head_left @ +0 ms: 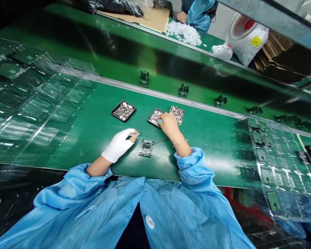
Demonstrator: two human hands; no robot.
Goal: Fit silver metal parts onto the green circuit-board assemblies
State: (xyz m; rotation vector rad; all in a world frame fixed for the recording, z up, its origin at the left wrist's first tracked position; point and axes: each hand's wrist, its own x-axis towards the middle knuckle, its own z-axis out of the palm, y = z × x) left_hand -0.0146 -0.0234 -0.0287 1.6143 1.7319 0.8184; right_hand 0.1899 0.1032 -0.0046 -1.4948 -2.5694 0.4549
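Observation:
My left hand (119, 144), in a white glove with the fingertips bare, rests on the green table and pinches a small silvery metal piece (135, 135). A small green circuit assembly (146, 148) lies just right of it. My right hand (169, 125), bare with a blue finger cot and a thin bracelet, reaches into the middle black tray of metal parts (153, 117), fingers curled. A thin tweezer-like tool (162, 141) sticks out beneath that hand. Two more trays of metal parts (123, 110) (177, 114) sit either side.
Clear plastic blister trays are stacked at left (33, 93) and at right (274, 166), the right one holding boards. Green assemblies (144, 79) ride the conveyor beyond a metal rail. Another person's sleeve (199, 14) shows at the far side, near white scraps (184, 33) and a fan (239, 27).

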